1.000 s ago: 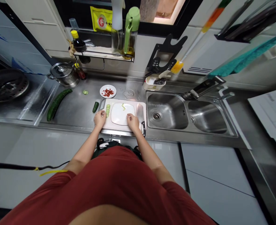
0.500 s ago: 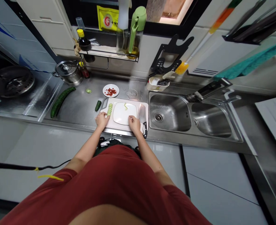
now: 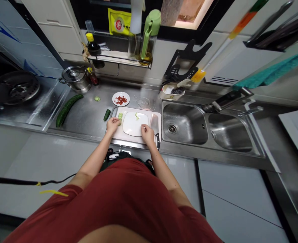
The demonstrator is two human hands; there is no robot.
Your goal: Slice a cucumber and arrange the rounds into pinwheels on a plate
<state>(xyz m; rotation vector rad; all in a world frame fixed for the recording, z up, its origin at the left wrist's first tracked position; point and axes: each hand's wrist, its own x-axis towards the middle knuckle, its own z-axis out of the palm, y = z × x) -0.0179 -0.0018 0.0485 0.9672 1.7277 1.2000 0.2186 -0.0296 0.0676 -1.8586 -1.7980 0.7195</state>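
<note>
Farther back along the row of cucumber slices (image 3: 120, 115) than half a second before, the left hand (image 3: 115, 122) had its thumb and fingers drawn nearly together at the row's near end; whether they pinched a slice could not be told. Fingers of the right hand (image 3: 145, 129) were curled in close to the thumb over the right side of the square white plate (image 3: 135, 130), and whether they held anything was unclear.

That plate sat mid-board, with curved cucumber pieces (image 3: 137, 116) near its far edge. The slices lay between it and the left edge of the cutting board (image 3: 118, 134). Along the board's right edge lay a cleaver (image 3: 154, 123), handle toward the near corner.

Just left of the board, a short cucumber piece (image 3: 107, 115) rested on the steel countertop (image 3: 93, 118). A long cucumber (image 3: 67, 110) lay near the countertop's left edge, and a round plate (image 3: 114, 102) of chopped red pieces (image 3: 120, 100) stood behind the board.
</note>
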